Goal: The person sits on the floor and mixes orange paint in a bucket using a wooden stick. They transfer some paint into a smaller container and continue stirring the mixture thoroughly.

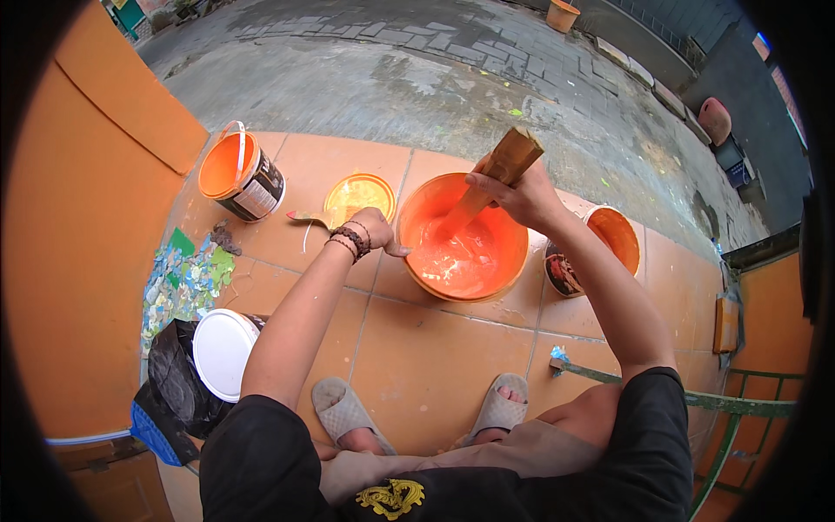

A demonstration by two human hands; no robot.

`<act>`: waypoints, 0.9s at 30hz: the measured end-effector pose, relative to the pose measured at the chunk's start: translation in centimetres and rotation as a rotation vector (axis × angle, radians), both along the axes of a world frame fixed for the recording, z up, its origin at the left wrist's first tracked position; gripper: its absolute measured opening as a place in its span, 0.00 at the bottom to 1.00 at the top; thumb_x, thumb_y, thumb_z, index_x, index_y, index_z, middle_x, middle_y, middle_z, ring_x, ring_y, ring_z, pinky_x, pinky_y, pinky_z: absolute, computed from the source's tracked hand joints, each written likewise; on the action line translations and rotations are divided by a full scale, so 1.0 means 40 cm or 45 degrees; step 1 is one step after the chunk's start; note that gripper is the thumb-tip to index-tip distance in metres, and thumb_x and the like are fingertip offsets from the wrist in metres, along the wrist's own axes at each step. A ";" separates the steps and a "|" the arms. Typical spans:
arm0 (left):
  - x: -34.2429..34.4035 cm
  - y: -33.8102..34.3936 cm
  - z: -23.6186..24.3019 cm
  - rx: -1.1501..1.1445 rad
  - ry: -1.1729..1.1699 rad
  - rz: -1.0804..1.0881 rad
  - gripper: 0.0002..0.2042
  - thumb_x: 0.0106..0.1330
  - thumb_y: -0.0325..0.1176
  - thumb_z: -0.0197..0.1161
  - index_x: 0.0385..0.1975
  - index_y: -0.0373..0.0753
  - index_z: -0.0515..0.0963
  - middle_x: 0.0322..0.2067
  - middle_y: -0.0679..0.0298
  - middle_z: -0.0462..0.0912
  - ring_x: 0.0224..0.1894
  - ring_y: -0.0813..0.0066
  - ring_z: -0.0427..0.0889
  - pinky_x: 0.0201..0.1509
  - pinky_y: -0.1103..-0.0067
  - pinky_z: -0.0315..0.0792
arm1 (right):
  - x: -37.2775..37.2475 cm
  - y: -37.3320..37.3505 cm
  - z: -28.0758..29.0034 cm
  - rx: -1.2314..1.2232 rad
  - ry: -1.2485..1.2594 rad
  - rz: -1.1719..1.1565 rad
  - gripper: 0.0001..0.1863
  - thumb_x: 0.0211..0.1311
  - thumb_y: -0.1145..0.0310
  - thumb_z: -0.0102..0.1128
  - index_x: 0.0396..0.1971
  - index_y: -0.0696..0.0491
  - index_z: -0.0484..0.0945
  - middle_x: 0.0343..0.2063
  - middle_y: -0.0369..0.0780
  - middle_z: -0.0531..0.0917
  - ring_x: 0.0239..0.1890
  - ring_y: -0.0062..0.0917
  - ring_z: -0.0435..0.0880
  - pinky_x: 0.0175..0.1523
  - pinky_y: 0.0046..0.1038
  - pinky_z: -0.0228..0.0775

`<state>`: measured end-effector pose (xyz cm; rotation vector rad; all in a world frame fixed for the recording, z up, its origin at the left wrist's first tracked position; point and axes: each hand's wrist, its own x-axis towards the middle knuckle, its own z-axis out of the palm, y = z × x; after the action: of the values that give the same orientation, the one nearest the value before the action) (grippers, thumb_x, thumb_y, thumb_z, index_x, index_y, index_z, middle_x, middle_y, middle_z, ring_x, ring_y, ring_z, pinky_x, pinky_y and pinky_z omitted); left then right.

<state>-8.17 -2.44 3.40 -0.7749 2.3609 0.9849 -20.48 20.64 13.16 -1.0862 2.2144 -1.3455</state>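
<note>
A large bucket of wet orange paint stands in front of me on the tiles. My right hand is closed around a flat wooden stick, whose lower end dips into the paint. At the bucket's left rim is my left hand, fingers curled and thumb against the edge; part of its grip is hidden. Just beyond that hand lie a round lid smeared with orange-yellow paint and a scraper with a red-tipped handle.
A paint pail with a raised handle stands at left, another pail right of the bucket. Paint flakes, a white-lidded tub, a black bag and a blue dustpan-like tool lie left. A green metal frame stands at right.
</note>
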 end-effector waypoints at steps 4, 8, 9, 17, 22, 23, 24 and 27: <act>0.017 -0.012 -0.010 0.003 0.008 0.012 0.23 0.31 0.36 0.81 0.24 0.41 0.72 0.25 0.67 0.75 0.31 0.73 0.72 0.37 0.76 0.69 | 0.037 0.027 0.041 0.137 -0.242 0.052 0.12 0.56 0.66 0.64 0.33 0.59 0.75 0.29 0.41 0.81 0.31 0.24 0.82 0.33 0.26 0.77; 0.001 -0.010 0.003 0.033 -0.094 -0.037 0.37 0.31 0.44 0.82 0.43 0.29 0.76 0.45 0.50 0.79 0.51 0.57 0.76 0.56 0.70 0.69 | -0.020 0.063 0.061 0.268 -0.203 -0.080 0.13 0.57 0.65 0.63 0.34 0.60 0.76 0.27 0.41 0.82 0.32 0.24 0.83 0.33 0.26 0.80; 0.003 -0.010 0.006 0.028 -0.092 -0.028 0.37 0.31 0.44 0.82 0.43 0.30 0.76 0.45 0.50 0.79 0.51 0.57 0.76 0.56 0.70 0.69 | -0.034 0.061 0.060 0.265 -0.172 -0.116 0.13 0.57 0.65 0.62 0.33 0.60 0.77 0.26 0.41 0.82 0.31 0.24 0.83 0.33 0.26 0.80; 0.007 -0.007 0.007 -0.005 -0.028 -0.048 0.24 0.30 0.39 0.82 0.25 0.41 0.72 0.25 0.68 0.74 0.30 0.74 0.71 0.36 0.77 0.68 | 0.044 -0.036 -0.024 -0.092 -0.028 0.098 0.11 0.56 0.66 0.63 0.31 0.59 0.77 0.25 0.40 0.81 0.28 0.24 0.79 0.33 0.29 0.71; 0.016 -0.010 -0.005 -0.011 0.013 0.014 0.24 0.31 0.38 0.82 0.23 0.41 0.71 0.24 0.69 0.74 0.29 0.75 0.71 0.34 0.77 0.68 | 0.061 0.027 0.042 0.200 -0.235 0.169 0.12 0.55 0.67 0.64 0.33 0.59 0.76 0.27 0.41 0.81 0.27 0.23 0.81 0.30 0.25 0.75; 0.011 -0.009 -0.005 -0.008 0.000 0.013 0.24 0.30 0.38 0.82 0.23 0.41 0.71 0.24 0.69 0.74 0.29 0.75 0.71 0.34 0.77 0.68 | 0.039 0.043 0.049 0.249 -0.249 0.136 0.12 0.55 0.67 0.64 0.34 0.60 0.76 0.27 0.41 0.81 0.27 0.22 0.81 0.29 0.24 0.76; 0.007 -0.009 -0.005 -0.005 -0.014 0.013 0.24 0.30 0.38 0.82 0.24 0.41 0.72 0.24 0.68 0.74 0.29 0.75 0.71 0.34 0.77 0.68 | 0.012 0.055 0.053 0.275 -0.234 0.070 0.12 0.55 0.68 0.64 0.33 0.60 0.76 0.26 0.41 0.81 0.27 0.22 0.82 0.29 0.24 0.77; 0.011 -0.008 0.001 -0.027 -0.017 0.005 0.25 0.30 0.39 0.82 0.24 0.41 0.72 0.24 0.68 0.74 0.29 0.74 0.71 0.34 0.77 0.69 | -0.036 0.054 0.065 0.260 -0.099 -0.070 0.10 0.56 0.67 0.63 0.31 0.59 0.77 0.22 0.41 0.82 0.26 0.23 0.83 0.30 0.24 0.77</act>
<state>-7.75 -2.76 3.43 -0.7917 2.3629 0.9545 -21.91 22.80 15.76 -0.8917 2.2799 -1.1322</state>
